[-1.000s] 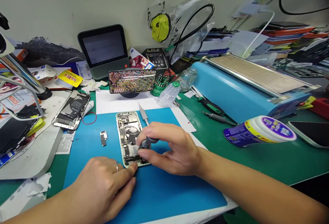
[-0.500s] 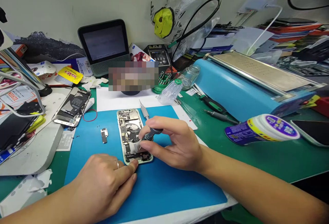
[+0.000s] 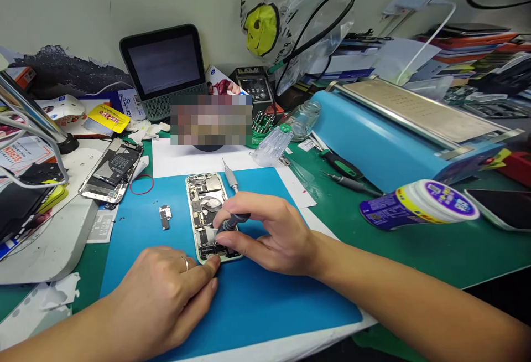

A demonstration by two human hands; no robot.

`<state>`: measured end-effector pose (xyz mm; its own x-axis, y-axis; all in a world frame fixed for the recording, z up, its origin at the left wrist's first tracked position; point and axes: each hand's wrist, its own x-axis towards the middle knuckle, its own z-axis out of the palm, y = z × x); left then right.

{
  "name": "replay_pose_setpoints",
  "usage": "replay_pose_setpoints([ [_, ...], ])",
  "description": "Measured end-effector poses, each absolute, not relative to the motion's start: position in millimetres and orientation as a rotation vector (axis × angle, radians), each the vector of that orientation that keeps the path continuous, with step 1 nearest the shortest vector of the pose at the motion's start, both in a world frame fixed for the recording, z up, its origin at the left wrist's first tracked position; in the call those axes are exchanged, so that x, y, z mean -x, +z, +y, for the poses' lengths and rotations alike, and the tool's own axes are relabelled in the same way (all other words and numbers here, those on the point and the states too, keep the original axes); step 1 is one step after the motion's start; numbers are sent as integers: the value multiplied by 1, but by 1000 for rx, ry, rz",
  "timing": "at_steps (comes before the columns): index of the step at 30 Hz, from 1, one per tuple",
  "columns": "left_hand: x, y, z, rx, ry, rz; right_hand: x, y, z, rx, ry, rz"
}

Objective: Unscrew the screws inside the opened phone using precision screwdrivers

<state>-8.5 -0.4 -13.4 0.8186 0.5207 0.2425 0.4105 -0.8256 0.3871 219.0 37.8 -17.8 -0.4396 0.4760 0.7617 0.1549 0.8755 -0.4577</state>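
Observation:
An opened phone (image 3: 206, 201) lies on the blue mat (image 3: 265, 317), its battery, boards and other inner parts showing. My left hand (image 3: 166, 295) rests at the near end, its fingertips closed against the bottom edge of the phone. In my right hand (image 3: 269, 229), thumb and fingers pinch a small dark-handled screwdriver (image 3: 233, 221) over the lower half of the phone. The screwdriver's tip is hidden by the fingers. A small metal bracket (image 3: 165, 217) lies left of the phone. Beyond the phone's upper right, a second tool with a thin pointed tip (image 3: 230, 176) lies on the mat.
Another opened phone (image 3: 112, 171) lies on a white stand at left, near a red rubber band (image 3: 141, 184). A blue machine (image 3: 373, 135), tools and a purple-and-white tub (image 3: 418, 205) are at right. A screen device (image 3: 166, 68) stands behind.
My right hand and the screwdriver have shifted slightly left and nearer the phone's bottom end. The left hand stays at the phone's edge. The whole view has moved a little.

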Motion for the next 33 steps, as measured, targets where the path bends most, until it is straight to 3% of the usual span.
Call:
replay_pose_setpoints([
  [33,9,-13,-1,-2666,452,718,-220,-7,37,405,198,-2114],
])
